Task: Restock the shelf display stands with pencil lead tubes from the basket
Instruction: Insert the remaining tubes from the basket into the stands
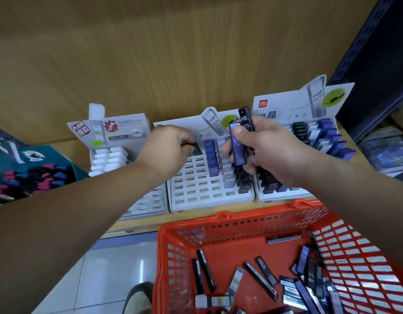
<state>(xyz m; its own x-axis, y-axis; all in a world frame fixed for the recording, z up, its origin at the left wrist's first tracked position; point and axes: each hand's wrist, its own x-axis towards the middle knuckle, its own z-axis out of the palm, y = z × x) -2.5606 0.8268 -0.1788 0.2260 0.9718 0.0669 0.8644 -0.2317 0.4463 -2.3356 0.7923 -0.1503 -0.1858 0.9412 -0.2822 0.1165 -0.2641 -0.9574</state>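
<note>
My left hand pinches a black lead tube at the back left slots of the middle white display stand. My right hand grips a bundle of lead tubes above that stand, a blue one in front and a black one marked HB 0.5 behind. The stand holds a blue column, a white column and a black column; many slots on its left side are bare. The red basket below holds several loose black, blue and white tubes.
A second stand at the right holds black, white and blue tubes. A left stand holds white tubes. A teal box sits at the far left. A wooden back panel rises behind; a dark perforated shelf post stands at the right.
</note>
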